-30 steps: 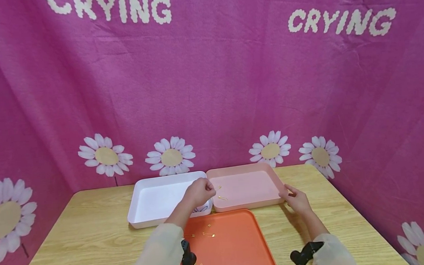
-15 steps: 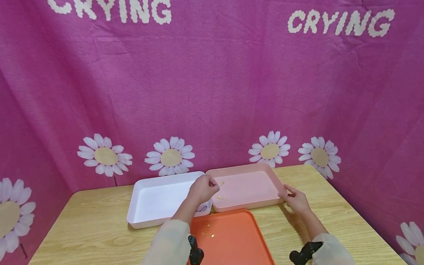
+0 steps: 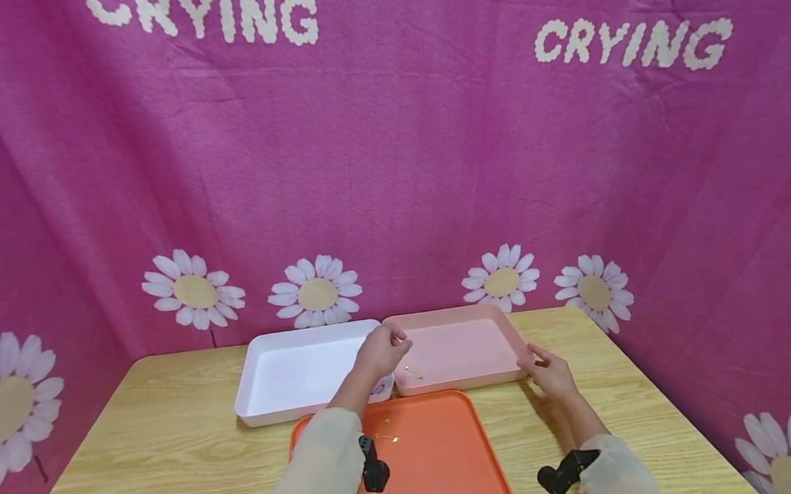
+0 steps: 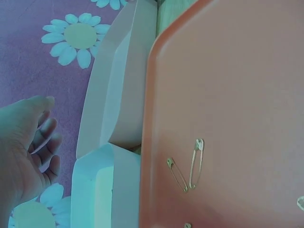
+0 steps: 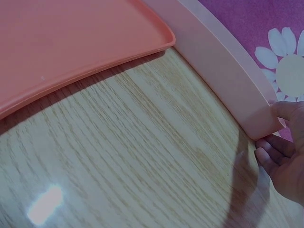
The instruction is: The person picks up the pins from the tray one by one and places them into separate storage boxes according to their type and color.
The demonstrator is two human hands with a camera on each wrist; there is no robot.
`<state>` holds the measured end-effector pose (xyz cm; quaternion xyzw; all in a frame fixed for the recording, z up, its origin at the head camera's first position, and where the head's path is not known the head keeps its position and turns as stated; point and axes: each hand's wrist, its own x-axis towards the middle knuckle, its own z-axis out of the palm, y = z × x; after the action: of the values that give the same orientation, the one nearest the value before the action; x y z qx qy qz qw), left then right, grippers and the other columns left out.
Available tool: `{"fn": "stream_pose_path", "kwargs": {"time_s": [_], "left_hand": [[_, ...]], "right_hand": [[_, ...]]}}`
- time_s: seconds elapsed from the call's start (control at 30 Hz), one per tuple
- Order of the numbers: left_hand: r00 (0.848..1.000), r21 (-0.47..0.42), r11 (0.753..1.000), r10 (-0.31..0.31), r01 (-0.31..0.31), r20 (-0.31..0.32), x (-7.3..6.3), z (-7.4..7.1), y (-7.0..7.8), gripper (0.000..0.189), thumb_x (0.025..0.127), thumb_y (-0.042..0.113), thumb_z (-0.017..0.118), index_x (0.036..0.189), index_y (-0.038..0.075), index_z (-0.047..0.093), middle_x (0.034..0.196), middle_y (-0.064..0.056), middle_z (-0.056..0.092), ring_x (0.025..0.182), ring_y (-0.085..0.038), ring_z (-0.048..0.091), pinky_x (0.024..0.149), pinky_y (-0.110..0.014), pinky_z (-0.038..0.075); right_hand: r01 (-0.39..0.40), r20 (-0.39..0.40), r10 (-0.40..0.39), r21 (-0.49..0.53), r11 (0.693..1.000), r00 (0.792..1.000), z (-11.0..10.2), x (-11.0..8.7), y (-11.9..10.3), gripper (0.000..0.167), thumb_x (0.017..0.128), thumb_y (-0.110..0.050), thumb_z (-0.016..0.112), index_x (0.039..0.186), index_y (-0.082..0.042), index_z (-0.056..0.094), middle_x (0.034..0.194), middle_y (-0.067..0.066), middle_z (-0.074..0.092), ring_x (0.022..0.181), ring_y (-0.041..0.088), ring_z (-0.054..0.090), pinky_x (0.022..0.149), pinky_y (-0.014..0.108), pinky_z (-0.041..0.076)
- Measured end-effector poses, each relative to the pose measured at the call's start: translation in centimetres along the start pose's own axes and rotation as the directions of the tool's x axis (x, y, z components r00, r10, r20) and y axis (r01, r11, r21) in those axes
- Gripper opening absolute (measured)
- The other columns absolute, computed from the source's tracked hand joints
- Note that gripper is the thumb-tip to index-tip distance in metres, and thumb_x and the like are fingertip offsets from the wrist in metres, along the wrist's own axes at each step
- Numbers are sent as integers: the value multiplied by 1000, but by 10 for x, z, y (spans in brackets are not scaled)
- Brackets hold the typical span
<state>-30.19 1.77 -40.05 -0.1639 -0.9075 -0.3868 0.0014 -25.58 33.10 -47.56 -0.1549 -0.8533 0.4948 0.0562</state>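
Note:
My left hand [image 3: 383,351] hovers where the white tray [image 3: 257,372] meets the pink tray [image 3: 465,382]. Its fingers are loosely bent, and the left wrist view shows nothing between them. A gold safety pin [image 3: 413,370] lies in the pink tray's near left corner, just right of this hand. My right hand [image 3: 554,377] grips the pink tray's near right corner, thumb on the wall and fingertips at the lower edge, as the right wrist view shows. On the orange tray [image 3: 449,455] lie several gold safety pins, two of them side by side, including one safety pin [image 4: 196,164].
All the trays stand on a wooden table [image 3: 163,442], the orange one nearest me. Behind the table hangs a magenta cloth [image 3: 390,164] with daisies. Dark marks show in the white tray's near right corner, partly hidden by my left arm.
My left hand has moved slightly right, and its fingers have loosened. The safety pin seen at its fingertips earlier is out of sight now. My right hand keeps its place on the pink tray.

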Motion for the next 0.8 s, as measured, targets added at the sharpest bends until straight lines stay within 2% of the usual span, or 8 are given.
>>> {"fn": "stream_pose_path", "kwargs": {"time_s": [0.17, 0.33, 0.47, 0.53, 0.7, 0.8], "left_hand": [[1000, -13, 1000, -22, 22, 11, -3, -1, -8, 19, 89, 24, 63, 97, 7, 59, 81, -5, 56, 74, -16, 50, 69, -30, 43], [1000, -2, 1000, 2, -2, 12, -4, -5, -17, 18, 89, 23, 63, 95, 7, 59, 81, -5, 56, 74, -16, 49, 69, -29, 42], [1000, 3, 1000, 22, -22, 16, -7, -8, -21, 16, 88, 22, 63, 92, 7, 59, 79, -4, 55, 72, -15, 47, 67, -28, 41], [999, 8, 1000, 28, -28, 21, -9, -10, -21, 15, 87, 21, 64, 91, 7, 60, 78, -4, 55, 72, -15, 47, 67, -28, 40], [999, 21, 1000, 20, -21, 47, -15, -17, -23, 16, 87, 21, 64, 92, 6, 62, 80, -5, 56, 72, -15, 48, 66, -27, 41], [998, 22, 1000, 9, -11, 59, -17, -20, -25, 16, 88, 22, 64, 93, 6, 62, 80, -5, 56, 73, -16, 47, 65, -26, 40]], "right_hand": [[-22, 19, 22, 14, 1000, 1000, 1, -1, -1, 59, 95, -26, 53, 143, 0, 32, 140, 33, 36, 117, 39, 48, 98, 46, 43], [-30, 18, 29, 14, 999, 999, 0, -2, -2, 59, 95, -27, 53, 143, -1, 32, 139, 33, 36, 115, 39, 48, 98, 47, 42], [-18, 19, 18, 7, 1000, 1000, 0, -3, -2, 59, 94, -26, 53, 143, 0, 32, 138, 34, 38, 114, 38, 50, 94, 41, 46], [5, 16, -5, 9, 1000, 1000, 0, -3, -1, 59, 94, -25, 55, 142, 2, 34, 135, 34, 41, 108, 34, 53, 87, 35, 49], [53, 17, -53, 13, 999, 998, -2, -3, -1, 59, 94, -23, 56, 140, 5, 35, 129, 36, 46, 100, 26, 56, 75, 23, 48], [54, 16, -54, 6, 999, 998, -4, -3, -1, 59, 93, -23, 57, 140, 5, 35, 128, 36, 46, 95, 22, 57, 72, 21, 47]]}}
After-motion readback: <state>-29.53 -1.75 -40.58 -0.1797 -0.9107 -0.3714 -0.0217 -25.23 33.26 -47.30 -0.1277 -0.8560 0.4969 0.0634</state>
